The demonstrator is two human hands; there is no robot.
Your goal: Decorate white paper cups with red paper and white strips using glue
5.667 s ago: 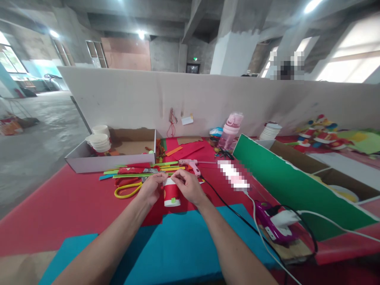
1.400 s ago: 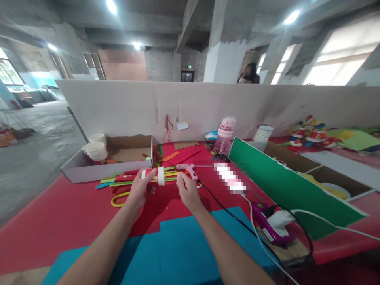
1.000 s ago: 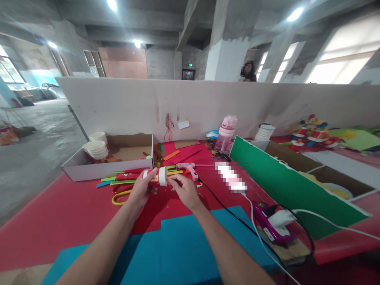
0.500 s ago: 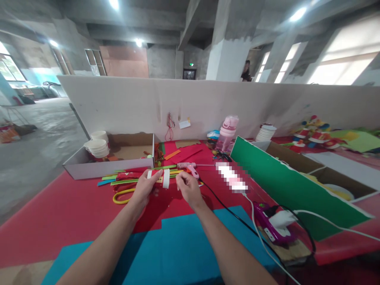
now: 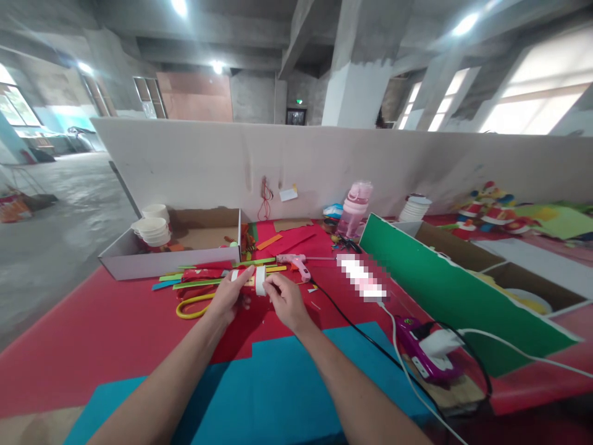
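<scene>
Where the white partition (image 5: 208,161) stood, our red table (image 5: 102,327) met its far limit, while its left edge slanted out beside the grey floor (image 5: 65,222). A white box (image 5: 157,266) bounded the far left, and a green box (image 5: 445,290) cut diagonally across the right — we had room to move between them, above the blue sheet (image 5: 278,383) at the near side. A black cable (image 5: 361,329) crossed the right of that space.

We held the red and white cup (image 5: 253,283) on its side, our left hand (image 5: 228,296) clamped around it. Our right hand (image 5: 286,301) was at the cup's white end — whether it pinched anything, we could not tell. Just beyond lay the pink glue gun (image 5: 299,266); yellow-handled scissors (image 5: 189,307) lay beside our left hand.
</scene>
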